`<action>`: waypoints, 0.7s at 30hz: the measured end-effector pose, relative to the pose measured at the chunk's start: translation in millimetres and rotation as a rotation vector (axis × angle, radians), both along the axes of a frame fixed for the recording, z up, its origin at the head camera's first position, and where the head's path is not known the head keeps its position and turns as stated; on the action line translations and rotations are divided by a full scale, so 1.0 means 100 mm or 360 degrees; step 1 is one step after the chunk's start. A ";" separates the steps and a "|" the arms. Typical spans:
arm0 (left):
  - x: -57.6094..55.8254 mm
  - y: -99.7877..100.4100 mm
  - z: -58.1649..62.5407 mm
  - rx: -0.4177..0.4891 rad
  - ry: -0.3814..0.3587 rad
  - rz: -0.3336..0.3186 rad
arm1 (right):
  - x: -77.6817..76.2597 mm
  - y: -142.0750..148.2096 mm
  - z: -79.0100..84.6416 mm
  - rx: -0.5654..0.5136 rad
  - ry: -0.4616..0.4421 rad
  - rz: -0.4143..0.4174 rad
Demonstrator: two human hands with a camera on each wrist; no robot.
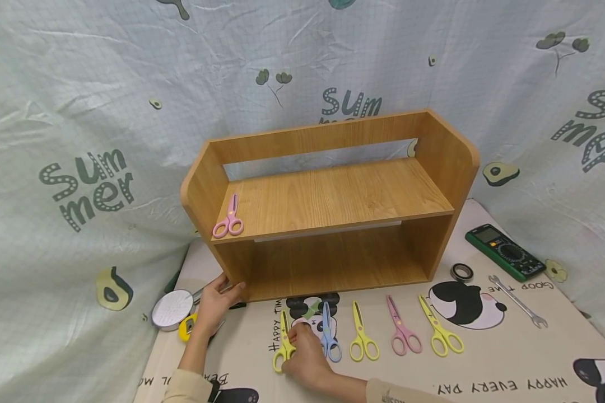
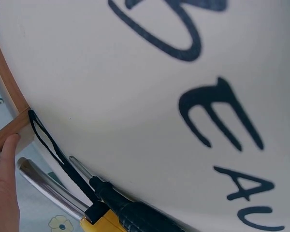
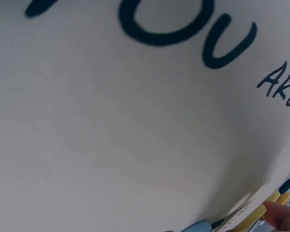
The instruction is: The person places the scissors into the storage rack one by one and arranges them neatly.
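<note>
A two-tier wooden shelf (image 1: 327,193) stands on the table. My left hand (image 1: 214,308) holds its lower left corner, thumb at the front edge; in the left wrist view a finger (image 2: 8,157) lies against the wood. My right hand (image 1: 310,358) pinches the handles of the leftmost yellow scissors (image 1: 284,330), which lie on the table; its fingers partly cover the handles. Just right of that hand are blue scissors (image 1: 326,327). Farther right lie yellow scissors (image 1: 361,336), pink scissors (image 1: 400,330) and more yellow scissors (image 1: 438,330). Another pink pair of scissors (image 1: 231,218) sits on the upper shelf's left end.
Left of the shelf are a round white-topped object (image 1: 172,309), a yellow tape measure (image 1: 186,327) and a dark-handled screwdriver (image 2: 121,203). To the right lie a black tape ring (image 1: 461,272), a wrench (image 1: 519,302) and a green multimeter (image 1: 505,252). A patterned curtain hangs behind.
</note>
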State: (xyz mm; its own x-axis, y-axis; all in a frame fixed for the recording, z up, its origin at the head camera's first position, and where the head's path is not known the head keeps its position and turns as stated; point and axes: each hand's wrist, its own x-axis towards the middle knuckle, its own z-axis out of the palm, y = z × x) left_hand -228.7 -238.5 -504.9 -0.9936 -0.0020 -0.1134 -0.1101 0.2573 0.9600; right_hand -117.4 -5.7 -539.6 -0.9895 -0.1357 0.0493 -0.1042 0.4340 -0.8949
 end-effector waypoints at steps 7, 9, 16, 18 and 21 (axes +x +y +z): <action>-0.01 0.00 -0.01 -0.0003 0.0017 0.0002 | 0.05 0.02 0.12 -0.0011 -0.0086 0.0036; -0.01 0.00 -0.01 0.0000 0.0025 0.0004 | 0.06 0.03 0.17 -0.0022 -0.0132 0.0066; 0.00 0.00 0.00 0.0017 0.0021 -0.0008 | 0.15 0.11 0.36 -0.0059 -0.0209 0.0157; 0.00 0.00 -0.01 0.0019 0.0018 -0.0015 | 0.19 0.13 0.42 -0.0060 -0.0211 0.0176; 0.00 0.00 -0.01 0.0016 0.0021 -0.0013 | 0.23 0.19 0.55 -0.0067 -0.0216 0.0204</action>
State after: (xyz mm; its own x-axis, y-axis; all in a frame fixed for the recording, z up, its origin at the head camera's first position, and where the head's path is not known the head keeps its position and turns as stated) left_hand -228.6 -238.8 -505.7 -0.9949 0.0071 -0.1002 -0.0953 0.2487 0.9639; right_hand -94.4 13.1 -484.2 -0.9623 -0.2615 -0.0752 -0.0331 0.3868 -0.9216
